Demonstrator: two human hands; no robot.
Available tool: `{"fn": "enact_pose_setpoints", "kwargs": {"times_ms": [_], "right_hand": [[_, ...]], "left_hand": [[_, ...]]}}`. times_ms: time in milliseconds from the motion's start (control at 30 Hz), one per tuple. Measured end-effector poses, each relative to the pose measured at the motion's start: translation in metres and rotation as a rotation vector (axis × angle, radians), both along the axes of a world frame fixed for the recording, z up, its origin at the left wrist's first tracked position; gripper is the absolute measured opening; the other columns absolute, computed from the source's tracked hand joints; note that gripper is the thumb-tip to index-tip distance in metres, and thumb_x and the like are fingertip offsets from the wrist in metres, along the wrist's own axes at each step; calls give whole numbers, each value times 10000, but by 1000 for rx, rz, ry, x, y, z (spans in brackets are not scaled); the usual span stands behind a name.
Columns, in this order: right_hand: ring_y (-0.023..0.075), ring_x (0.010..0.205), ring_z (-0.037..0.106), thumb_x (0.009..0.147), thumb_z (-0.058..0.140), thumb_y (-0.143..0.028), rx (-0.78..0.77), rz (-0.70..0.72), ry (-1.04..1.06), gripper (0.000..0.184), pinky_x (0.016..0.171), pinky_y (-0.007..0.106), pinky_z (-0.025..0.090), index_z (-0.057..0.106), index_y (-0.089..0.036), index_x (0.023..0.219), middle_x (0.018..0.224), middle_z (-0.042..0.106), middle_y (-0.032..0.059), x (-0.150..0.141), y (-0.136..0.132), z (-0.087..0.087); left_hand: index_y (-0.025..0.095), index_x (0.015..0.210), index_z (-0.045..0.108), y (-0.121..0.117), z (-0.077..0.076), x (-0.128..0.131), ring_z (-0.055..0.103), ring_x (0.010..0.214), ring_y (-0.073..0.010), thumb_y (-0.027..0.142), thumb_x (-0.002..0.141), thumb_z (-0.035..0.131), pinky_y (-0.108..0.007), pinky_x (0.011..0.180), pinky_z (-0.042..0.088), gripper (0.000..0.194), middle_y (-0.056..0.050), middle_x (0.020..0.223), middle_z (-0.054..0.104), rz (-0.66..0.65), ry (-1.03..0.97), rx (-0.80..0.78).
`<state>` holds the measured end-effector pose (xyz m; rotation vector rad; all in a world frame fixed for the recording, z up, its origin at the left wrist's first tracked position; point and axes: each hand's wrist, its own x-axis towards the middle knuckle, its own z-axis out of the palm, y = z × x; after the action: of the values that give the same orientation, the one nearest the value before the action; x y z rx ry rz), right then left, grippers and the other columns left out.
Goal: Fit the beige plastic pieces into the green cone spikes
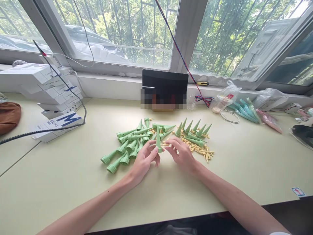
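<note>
My left hand (144, 161) is closed around the wide base of a green plastic watering spike (158, 139), which stands upright with its tip up. Close against the spike's right side, my right hand (181, 154) pinches a small yellow plastic valve (165, 144); whether the valve sits in the spike I cannot tell. A pile of green spikes (129, 147) lies on the left beyond my left hand, open ends mostly toward me. Several upright spikes (187, 127) with yellow pieces at their sides stand beyond my right hand. Loose yellow valves (201, 152) are heaped beside them.
The pale table (80, 195) runs under a window. A dark screen (165, 85) stands at the back middle. White boxes (60, 98) are stacked at the left, with a black cable (84, 111) across them. Plastic bags (225, 98) and a white cable (230, 117) lie back right.
</note>
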<state>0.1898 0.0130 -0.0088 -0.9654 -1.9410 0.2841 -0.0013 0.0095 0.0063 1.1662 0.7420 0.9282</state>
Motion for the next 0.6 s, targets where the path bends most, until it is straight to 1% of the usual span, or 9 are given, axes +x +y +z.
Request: {"fn": "enact_pose_setpoints", "kwargs": {"times_ms": [100, 233, 400, 600], "right_hand": [[126, 688, 557, 994, 497, -208, 4, 1, -2, 106, 576, 240, 458, 601, -201, 1014, 881, 592, 46, 1, 1, -1], [118, 649, 530, 992, 493, -189, -3, 23, 11, 102, 566, 240, 439, 594, -204, 985, 836, 573, 31, 2, 2, -3], [126, 635, 504, 994, 487, -201, 4, 6, -16, 111, 566, 247, 410, 593, -202, 961, 773, 560, 18, 4, 3, -6], [125, 622, 475, 1009, 448, -225, -7, -4, -46, 207, 577, 245, 387, 580, -197, 852, 741, 544, 14, 4, 2, -5]], "left_hand": [[226, 1201, 505, 0, -1, 0, 533, 601, -93, 415, 944, 565, -269, 585, 461, 324, -66, 1072, 642, -7, 1, -14], [223, 1200, 499, 0, 0, 0, 533, 584, -90, 427, 934, 577, -269, 570, 468, 344, -79, 1091, 640, -28, 23, 5], [237, 1209, 494, -1, 3, 1, 525, 551, -79, 435, 920, 597, -274, 555, 479, 365, -74, 1103, 643, -14, 67, 31], [246, 1206, 504, -1, 3, 1, 522, 541, -68, 410, 922, 602, -261, 539, 478, 342, -68, 1117, 649, -28, 92, 73]]}}
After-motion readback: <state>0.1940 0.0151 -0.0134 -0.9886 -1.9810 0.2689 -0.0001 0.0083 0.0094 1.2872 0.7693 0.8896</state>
